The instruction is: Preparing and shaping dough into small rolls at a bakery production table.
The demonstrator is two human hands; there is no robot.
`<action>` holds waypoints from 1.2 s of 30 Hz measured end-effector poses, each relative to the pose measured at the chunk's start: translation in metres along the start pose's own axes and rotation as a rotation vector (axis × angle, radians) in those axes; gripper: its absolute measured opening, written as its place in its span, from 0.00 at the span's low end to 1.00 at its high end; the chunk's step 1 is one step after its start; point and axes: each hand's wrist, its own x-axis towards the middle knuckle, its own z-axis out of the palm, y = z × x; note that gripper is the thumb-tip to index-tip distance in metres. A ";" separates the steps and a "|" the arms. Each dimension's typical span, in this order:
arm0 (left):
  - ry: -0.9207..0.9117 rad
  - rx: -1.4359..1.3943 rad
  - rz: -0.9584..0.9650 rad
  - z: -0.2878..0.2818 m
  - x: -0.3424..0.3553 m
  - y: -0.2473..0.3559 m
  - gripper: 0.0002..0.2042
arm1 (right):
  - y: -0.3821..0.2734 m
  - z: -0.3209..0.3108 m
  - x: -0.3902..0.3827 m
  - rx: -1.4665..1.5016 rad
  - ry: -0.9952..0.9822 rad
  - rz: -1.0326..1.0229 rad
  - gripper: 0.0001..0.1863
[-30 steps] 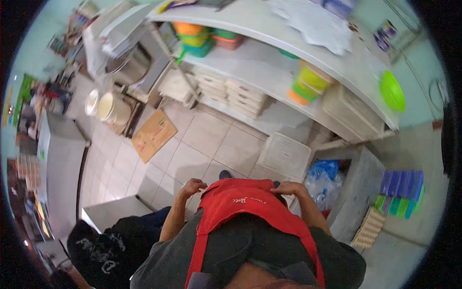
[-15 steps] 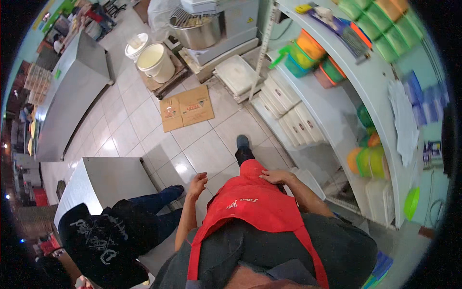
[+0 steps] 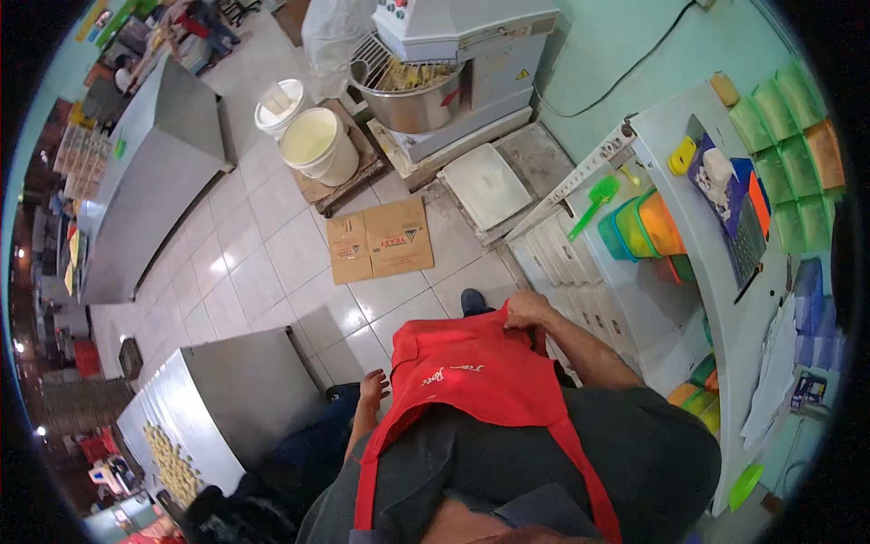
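I wear a red apron (image 3: 471, 372) over a dark shirt. My right hand (image 3: 528, 311) is closed on the apron at its right edge, pulling the cloth up a little. On the other side my left hand (image 3: 372, 388) hangs beside the apron, fingers apart, holding nothing. My foot (image 3: 473, 301) shows just past the apron's far edge. A flattened cardboard box (image 3: 381, 243) lies on the tiled floor ahead.
Ahead stand a large dough mixer (image 3: 408, 100) and a white bucket (image 3: 317, 150) on a low platform. Shelves (image 3: 725, 272) with colored containers (image 3: 648, 225) run along the right. At left, a steel table (image 3: 245, 376) carries small dough pieces (image 3: 172, 462); a person in dark clothes (image 3: 245, 517) stands beside it.
My right hand has gone from lying on the apron to gripping its edge. The mixer and shelves have shifted in view, and the dough pieces now show past the person at left.
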 end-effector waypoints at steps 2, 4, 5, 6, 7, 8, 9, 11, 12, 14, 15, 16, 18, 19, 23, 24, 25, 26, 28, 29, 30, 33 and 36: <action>-0.119 -0.030 0.067 -0.008 0.018 0.038 0.22 | -0.007 -0.027 0.017 0.049 0.025 0.044 0.24; -0.065 0.264 0.249 -0.025 0.031 0.041 0.21 | -0.005 -0.033 0.041 0.317 0.256 0.114 0.31; -0.101 0.258 0.256 -0.042 0.043 0.042 0.21 | -0.005 -0.033 0.059 0.346 0.275 0.154 0.31; -0.164 0.273 0.257 -0.054 0.056 0.060 0.21 | 0.001 -0.024 0.076 0.429 0.370 0.121 0.32; -0.224 0.295 0.257 -0.066 0.061 0.090 0.22 | 0.003 -0.015 0.086 0.511 0.477 0.088 0.32; -0.279 0.322 0.253 -0.083 0.072 0.119 0.22 | -0.001 -0.011 0.090 0.559 0.509 0.159 0.32; -0.330 0.346 0.248 -0.102 0.086 0.149 0.22 | -0.009 -0.010 0.095 0.600 0.540 0.241 0.30; -0.423 0.392 0.227 -0.143 0.117 0.216 0.22 | -0.030 -0.008 0.100 0.687 0.595 0.383 0.29; -0.465 0.415 0.211 -0.162 0.134 0.251 0.22 | -0.043 -0.007 0.098 0.724 0.564 0.484 0.28; -0.540 0.443 0.174 -0.183 0.174 0.317 0.23 | -0.077 0.010 0.092 0.801 0.544 0.628 0.27; -0.592 0.469 0.142 -0.165 0.188 0.357 0.23 | -0.096 0.034 0.088 0.849 0.540 0.714 0.27; -0.249 0.499 -0.235 -0.168 0.203 0.400 0.24 | -0.118 0.045 0.090 0.856 0.527 0.752 0.26; -0.252 0.765 0.241 -0.199 0.229 0.456 0.22 | -0.167 0.070 0.086 0.915 0.418 0.634 0.31; -0.230 0.607 0.171 -0.208 0.235 0.483 0.23 | -0.189 0.071 0.088 0.926 0.282 0.572 0.33; -0.209 0.649 0.197 -0.188 0.237 0.521 0.26 | -0.236 0.137 0.122 0.998 0.324 0.687 0.30; -0.256 0.664 0.178 -0.178 0.240 0.516 0.27 | -0.239 0.137 0.119 1.009 0.323 0.697 0.30; -0.302 0.680 0.159 -0.169 0.243 0.509 0.28 | -0.242 0.134 0.113 1.009 0.328 0.662 0.29; -0.357 0.711 0.129 -0.157 0.243 0.492 0.29 | -0.245 0.131 0.108 1.003 0.337 0.623 0.29; -0.485 0.705 0.040 -0.134 0.240 0.449 0.29 | -0.247 0.123 0.102 1.020 0.312 0.660 0.29; -0.547 0.794 0.027 -0.121 0.235 0.423 0.30 | -0.245 0.121 0.098 1.024 0.281 0.693 0.29; -0.659 0.819 0.021 -0.117 0.234 0.394 0.31 | -0.242 0.115 0.094 1.010 0.279 0.689 0.29; -0.796 0.732 -0.008 -0.093 0.223 0.370 0.33 | -0.234 0.114 0.078 1.012 0.329 0.692 0.29; -0.919 0.629 -0.034 -0.081 0.207 0.346 0.35 | -0.224 0.130 0.056 1.040 0.353 0.660 0.30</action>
